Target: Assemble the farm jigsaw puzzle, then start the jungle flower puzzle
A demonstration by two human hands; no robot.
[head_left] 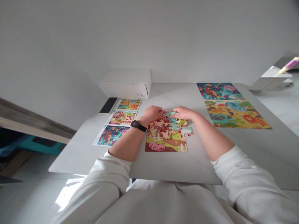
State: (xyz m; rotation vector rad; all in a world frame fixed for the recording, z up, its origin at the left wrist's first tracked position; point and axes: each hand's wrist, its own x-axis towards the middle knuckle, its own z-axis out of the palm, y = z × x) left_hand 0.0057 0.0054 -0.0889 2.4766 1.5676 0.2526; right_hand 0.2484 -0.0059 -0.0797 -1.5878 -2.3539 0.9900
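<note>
Left hand [154,111] curling, right hand [184,112] bending inward, both resting at far edge of flat, multicoloured farm-scene jigsaw puzzle [168,146]; cannot tell whether gripping anything.

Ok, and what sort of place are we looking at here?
Probably a room at home or a small office, I can't tell which: a table by a plain wall, with a jigsaw puzzle on it.
</note>
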